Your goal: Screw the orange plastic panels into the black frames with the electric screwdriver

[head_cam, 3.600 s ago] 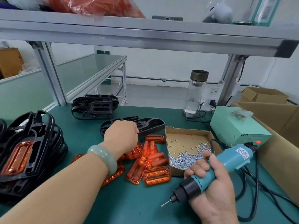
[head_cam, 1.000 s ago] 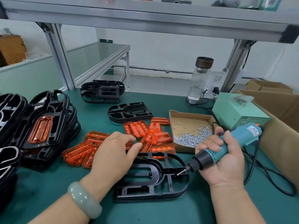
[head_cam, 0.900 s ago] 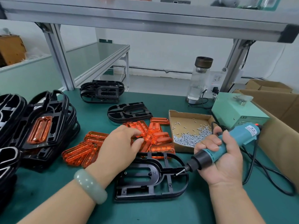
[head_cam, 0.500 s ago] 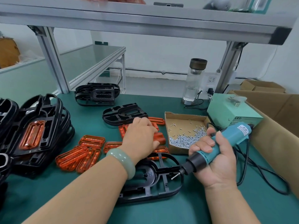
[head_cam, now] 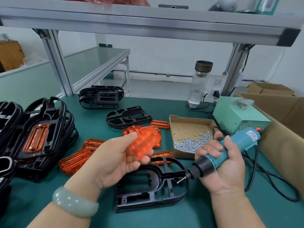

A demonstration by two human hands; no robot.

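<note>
Orange panel (head_cam: pixel 144 142): translucent, oblong with rounded ends, ribbed inside, with small tabs along the rim. It is held tilted and clear of the surface (head_cam: pixel 213 211), its long axis running from 7 to 1 o'clock. The left hand (head_cam: pixel 113 162), palm up, pinches it between thumb and fingers.

Black frame (head_cam: pixel 148 186) lies flat on the surface at 6 o'clock of the panel, with an oblong recess in its middle.

The right hand (head_cam: pixel 220 167), at 3 o'clock of the frame, is wrapped round the teal electric screwdriver (head_cam: pixel 230 148). The bit points toward 8 o'clock, its tip over the frame's right rim; whether they touch, cannot tell.

Loose orange panels (head_cam: pixel 75 160) lie from 9 to 12 o'clock of the frame. A cardboard tray of screws (head_cam: pixel 190 134) sits at 1 o'clock. The stack of black frames (head_cam: pixel 46 129) stands at far 9 o'clock, the top one with an orange panel seated in it.
</note>
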